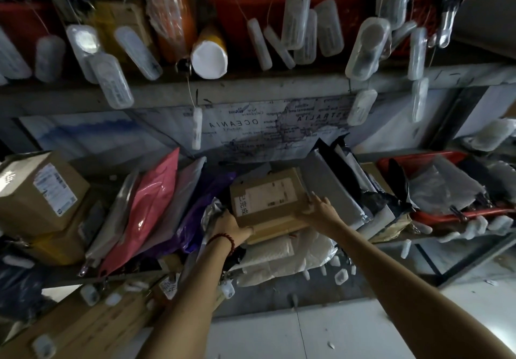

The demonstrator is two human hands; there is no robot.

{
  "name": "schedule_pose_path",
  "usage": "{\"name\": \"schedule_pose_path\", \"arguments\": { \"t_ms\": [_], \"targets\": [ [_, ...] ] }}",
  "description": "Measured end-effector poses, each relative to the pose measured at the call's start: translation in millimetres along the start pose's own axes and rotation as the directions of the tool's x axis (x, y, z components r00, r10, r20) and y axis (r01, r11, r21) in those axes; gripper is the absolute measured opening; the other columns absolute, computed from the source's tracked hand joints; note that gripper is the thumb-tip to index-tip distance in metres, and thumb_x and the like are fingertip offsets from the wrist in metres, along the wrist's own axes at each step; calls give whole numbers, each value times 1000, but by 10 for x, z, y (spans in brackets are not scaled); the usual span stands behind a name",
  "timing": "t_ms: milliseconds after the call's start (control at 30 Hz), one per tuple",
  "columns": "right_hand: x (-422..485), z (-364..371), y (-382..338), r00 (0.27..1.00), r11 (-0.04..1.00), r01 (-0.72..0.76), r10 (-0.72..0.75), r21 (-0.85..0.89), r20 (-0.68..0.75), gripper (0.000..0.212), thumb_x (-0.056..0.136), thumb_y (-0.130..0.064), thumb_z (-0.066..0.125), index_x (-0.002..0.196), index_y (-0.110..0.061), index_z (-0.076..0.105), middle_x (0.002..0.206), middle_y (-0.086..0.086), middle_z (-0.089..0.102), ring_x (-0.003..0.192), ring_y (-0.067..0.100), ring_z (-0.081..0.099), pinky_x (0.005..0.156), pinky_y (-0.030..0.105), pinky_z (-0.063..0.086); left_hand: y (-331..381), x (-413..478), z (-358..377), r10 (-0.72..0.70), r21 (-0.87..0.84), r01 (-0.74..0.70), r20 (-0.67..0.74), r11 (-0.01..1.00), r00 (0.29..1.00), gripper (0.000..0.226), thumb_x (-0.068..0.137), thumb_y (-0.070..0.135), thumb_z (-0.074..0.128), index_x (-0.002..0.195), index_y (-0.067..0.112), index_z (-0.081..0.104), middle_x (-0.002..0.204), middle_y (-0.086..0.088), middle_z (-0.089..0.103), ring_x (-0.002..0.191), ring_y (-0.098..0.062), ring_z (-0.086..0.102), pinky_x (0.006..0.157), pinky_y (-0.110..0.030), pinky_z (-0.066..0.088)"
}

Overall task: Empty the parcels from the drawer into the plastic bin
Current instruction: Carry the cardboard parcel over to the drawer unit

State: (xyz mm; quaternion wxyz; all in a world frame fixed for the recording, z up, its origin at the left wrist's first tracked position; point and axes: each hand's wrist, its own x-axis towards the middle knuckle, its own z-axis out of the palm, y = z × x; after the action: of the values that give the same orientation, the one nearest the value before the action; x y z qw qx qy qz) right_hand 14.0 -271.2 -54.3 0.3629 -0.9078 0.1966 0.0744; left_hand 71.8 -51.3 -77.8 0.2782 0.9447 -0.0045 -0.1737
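Reaching up to the lower shelf (418, 240), the person has both hands on a small cardboard box (268, 199) that bears a white label. The box sits tilted about the middle of this shelf, on top of the other parcels and a little back from the front edge.

The left hand (227, 226) grips the box's near left corner, fingers curled round it, with a red bead bracelet (223, 240) on the wrist. The right hand (321, 210) clasps the box's right end, fingers spread over the top edge. Neither hand carries anything else.

Under the box, at the shelf's front edge, lies a white padded mailer (284, 258). Just left of the box lean a purple bag (195, 219) and a pink mailer (145, 205). Towards the left end stands a large cardboard box (39, 191). Grey mailers (335, 191) stand on edge right beside the right hand, and a red basket (418, 163) full of wrapped parcels fills the right end.

Behind the parcels a map sheet (251, 127) covers the back. Clear plastic tags (296, 23) hang on cords from the upper shelf (251, 88).
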Motion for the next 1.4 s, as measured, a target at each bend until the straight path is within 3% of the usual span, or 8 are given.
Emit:
{"name": "schedule_pose_path", "arguments": {
  "t_ms": [100,300,467,667,767,900,1067,1400],
  "targets": [
    [-29,5,22,998,995,-48,52,89,-43,66,84,-45,68,138,-18,40,134,12,42,122,32,45,94,34,41,18,-105,-24,11,-177,-5,35,984,999,52,82,34,70,126,12,54,124,-6,59,112,-23,56,83,-22,41],
    [-284,-38,116,991,891,-13,71,454,-111,49,87,-28,70,113,-14,31,104,1,52,87,14,55,63,22,50,-28,-485,-55,117,-492,-123,-44,862,992,70,79,28,76,138,12,43,132,-3,54,108,-10,50,83,-20,39],
    [-673,-185,152,981,849,98,6,520,-193,68,83,-33,72,139,-21,34,115,-9,53,114,18,54,98,42,47,37,-871,-175,188,-580,-242,-153,778,970,71,81,28,74,141,15,38,124,8,50,108,-7,50,83,-18,39],
    [-1492,-314,271,962,873,220,-120,435,-245,56,85,-37,69,135,-27,48,120,-8,58,88,3,59,61,7,43,-38,-1400,-158,233,-574,-321,-224,753,946,68,76,53,71,134,29,45,126,10,55,110,-10,55,75,-13,43],
    [-1985,-333,442,961,850,227,-118,475,-250,50,85,-35,69,130,-34,48,118,-12,56,89,1,59,60,7,46,-11,-1818,-39,236,-602,-312,-204,735,950,57,83,35,70,134,26,46,117,8,57,98,-6,56,63,-5,44],
    [-2617,-315,820,974,791,156,-26,591,-223,53,83,-33,68,131,-35,45,118,-17,53,83,-5,62,55,6,47,-2,-2283,295,275,-640,-307,-152,705,949,47,82,27,72,123,32,48,111,13,59,87,11,56,61,-3,44],
    [-3221,-292,1313,964,723,76,122,686,-235,61,79,-33,73,133,-30,45,113,-22,55,77,-14,62,58,8,47,151,-2649,650,358,-621,-323,-71,715,931,46,80,31,73,120,36,50,113,13,60,105,-4,57,69,-4,45],
    [-3921,-412,2231,835,614,23,422,789,-352,86,54,-62,71,130,-32,45,129,-10,55,102,8,61,70,20,49,802,-2928,1480,561,-565,-384,174,730,810,63,74,39,72,131,29,46,112,14,58,95,10,55,66,-8,49]
  ]
}}
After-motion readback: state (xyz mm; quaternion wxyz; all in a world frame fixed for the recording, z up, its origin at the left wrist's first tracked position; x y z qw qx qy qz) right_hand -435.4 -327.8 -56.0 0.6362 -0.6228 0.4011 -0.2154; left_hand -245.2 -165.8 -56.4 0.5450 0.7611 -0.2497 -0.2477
